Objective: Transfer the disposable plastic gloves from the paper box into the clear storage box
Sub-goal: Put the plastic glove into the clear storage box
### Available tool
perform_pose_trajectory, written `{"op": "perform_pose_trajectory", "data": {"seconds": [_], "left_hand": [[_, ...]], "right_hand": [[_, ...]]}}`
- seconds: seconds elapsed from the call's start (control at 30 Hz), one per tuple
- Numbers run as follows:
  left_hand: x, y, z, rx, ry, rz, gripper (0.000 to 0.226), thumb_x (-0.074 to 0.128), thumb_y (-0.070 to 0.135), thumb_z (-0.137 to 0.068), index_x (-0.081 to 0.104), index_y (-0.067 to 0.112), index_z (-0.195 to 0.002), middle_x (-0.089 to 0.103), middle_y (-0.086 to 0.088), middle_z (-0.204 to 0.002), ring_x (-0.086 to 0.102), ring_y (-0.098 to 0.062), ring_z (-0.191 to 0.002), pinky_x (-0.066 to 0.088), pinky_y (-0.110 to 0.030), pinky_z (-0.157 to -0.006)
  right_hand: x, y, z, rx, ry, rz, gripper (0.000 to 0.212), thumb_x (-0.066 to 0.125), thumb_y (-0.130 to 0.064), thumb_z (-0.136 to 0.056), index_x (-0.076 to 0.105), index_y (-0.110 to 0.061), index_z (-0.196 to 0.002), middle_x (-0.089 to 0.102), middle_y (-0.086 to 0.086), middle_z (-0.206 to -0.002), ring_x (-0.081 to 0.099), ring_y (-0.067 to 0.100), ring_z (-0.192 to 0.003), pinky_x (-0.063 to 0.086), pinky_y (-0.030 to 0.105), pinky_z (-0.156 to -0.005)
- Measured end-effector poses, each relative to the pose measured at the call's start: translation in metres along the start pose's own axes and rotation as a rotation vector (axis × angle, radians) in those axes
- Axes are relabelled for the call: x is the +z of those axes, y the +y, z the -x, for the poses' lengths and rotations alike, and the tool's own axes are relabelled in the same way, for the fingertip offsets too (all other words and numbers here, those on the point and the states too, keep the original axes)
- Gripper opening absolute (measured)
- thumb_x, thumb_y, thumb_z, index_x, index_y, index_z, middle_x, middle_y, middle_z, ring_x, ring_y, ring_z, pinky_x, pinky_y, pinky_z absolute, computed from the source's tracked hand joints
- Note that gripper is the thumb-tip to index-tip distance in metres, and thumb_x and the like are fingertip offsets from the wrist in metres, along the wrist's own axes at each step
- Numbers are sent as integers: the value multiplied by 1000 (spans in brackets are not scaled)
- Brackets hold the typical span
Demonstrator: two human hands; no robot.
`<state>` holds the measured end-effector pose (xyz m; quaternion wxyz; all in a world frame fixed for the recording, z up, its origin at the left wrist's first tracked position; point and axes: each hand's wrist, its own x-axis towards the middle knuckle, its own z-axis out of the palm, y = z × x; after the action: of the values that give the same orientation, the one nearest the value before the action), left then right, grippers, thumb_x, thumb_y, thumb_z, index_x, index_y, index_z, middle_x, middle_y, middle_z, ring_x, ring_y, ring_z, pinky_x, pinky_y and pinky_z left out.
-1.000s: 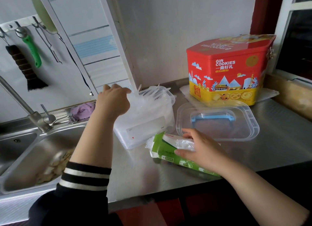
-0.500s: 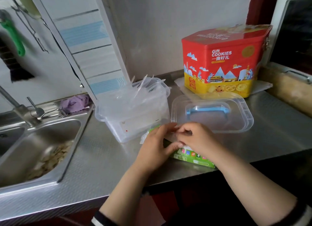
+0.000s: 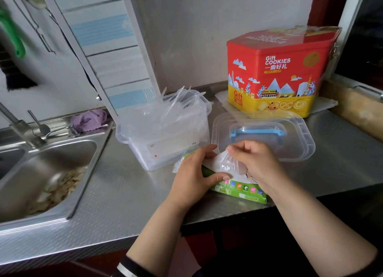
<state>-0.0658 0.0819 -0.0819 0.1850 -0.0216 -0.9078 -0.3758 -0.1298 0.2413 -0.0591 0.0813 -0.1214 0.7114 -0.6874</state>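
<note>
A green paper box (image 3: 242,191) of disposable gloves lies on the steel counter near its front edge. My left hand (image 3: 194,177) holds the box down, thumb across its top. My right hand (image 3: 255,162) pinches a thin clear glove (image 3: 226,165) and draws it up out of the box opening. Just behind stands the clear storage box (image 3: 165,136), open, with several crumpled clear gloves sticking out above its rim.
The storage box's clear lid (image 3: 290,140) with a blue handle lies upside down to the right. A red and yellow cookie tin (image 3: 279,73) stands behind it. A steel sink (image 3: 47,173) with scraps and a purple cloth (image 3: 91,119) are on the left.
My left hand left the storage box and came down onto the green box. My right hand moved from resting on the box to pinching a glove and lifting it out.
</note>
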Motion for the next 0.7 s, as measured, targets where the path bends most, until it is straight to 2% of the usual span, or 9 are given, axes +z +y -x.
{"op": "perform_pose_trajectory", "data": {"seconds": [0.07, 0.17, 0.3, 0.37, 0.43, 0.5, 0.57, 0.6, 0.7], "left_hand": [[1, -1, 0, -1, 0, 4, 76, 82, 55, -63, 51, 35, -130, 62, 19, -110, 54, 2, -106, 42, -20, -92], [1, -2, 0, -1, 3, 11, 77, 81, 57, -63, 49, 37, -130, 61, 20, -109, 54, -1, -107, 43, -22, -92], [-1, 2, 2, -14, 6, 16, 76, 83, 51, -64, 45, 40, -129, 61, 21, -107, 53, 4, -105, 38, -9, -88], [-2, 5, 3, -18, 9, 26, 78, 83, 49, -63, 39, 45, -127, 58, 26, -104, 51, 9, -103, 34, -4, -85], [-1, 5, 4, -25, 5, 46, 80, 82, 52, -62, 37, 47, -127, 57, 27, -104, 51, 8, -105, 36, -7, -88], [-1, 5, 4, -34, 1, 57, 80, 82, 54, -62, 41, 42, -129, 58, 26, -109, 52, 4, -108, 39, -14, -91], [0, 4, 5, -48, 9, 74, 73, 83, 51, -63, 47, 36, -124, 59, 29, -110, 53, 4, -109, 39, -12, -90], [0, 4, 5, -52, 11, 77, 70, 83, 52, -63, 47, 36, -120, 60, 30, -109, 54, 4, -109, 38, -11, -88], [-1, 5, 4, -44, 2, 62, 74, 81, 56, -62, 39, 48, -123, 64, 26, -108, 54, 3, -110, 38, -12, -90]], "right_hand": [[-1, 1, 2, 9, 23, -86, 9, 69, -18, -87, 70, -17, -77, 66, -9, -65, 57, 6, -66, 43, 24, -68], [-2, 1, 5, -54, -8, -49, 8, 67, -19, -89, 68, -16, -81, 66, -3, -71, 55, 5, -66, 43, 25, -67], [1, -6, -2, -99, -155, 428, 21, 74, -36, -81, 64, -26, -98, 63, -12, -91, 57, 5, -82, 48, 27, -73], [7, -9, -3, -112, -151, 532, 8, 72, -35, -83, 65, -30, -86, 68, -6, -86, 62, 14, -84, 50, 34, -78], [12, -9, -2, -134, -112, 394, 12, 70, -25, -86, 66, -27, -75, 69, -3, -76, 63, 13, -76, 50, 34, -75], [12, -11, 0, -102, -40, 66, 13, 69, -18, -87, 68, -22, -74, 68, -6, -68, 61, 6, -68, 48, 31, -71], [8, -10, -2, -54, 26, -259, 9, 71, -17, -83, 71, -18, -75, 69, -8, -69, 61, 8, -72, 48, 32, -78], [6, -9, -3, -40, 35, -377, 6, 74, -22, -77, 73, -17, -74, 70, -6, -73, 62, 11, -78, 48, 36, -85], [2, -4, -3, -37, 35, -526, 39, 88, -47, -50, 76, -20, -76, 71, 1, -83, 63, 18, -89, 46, 40, -95]]}}
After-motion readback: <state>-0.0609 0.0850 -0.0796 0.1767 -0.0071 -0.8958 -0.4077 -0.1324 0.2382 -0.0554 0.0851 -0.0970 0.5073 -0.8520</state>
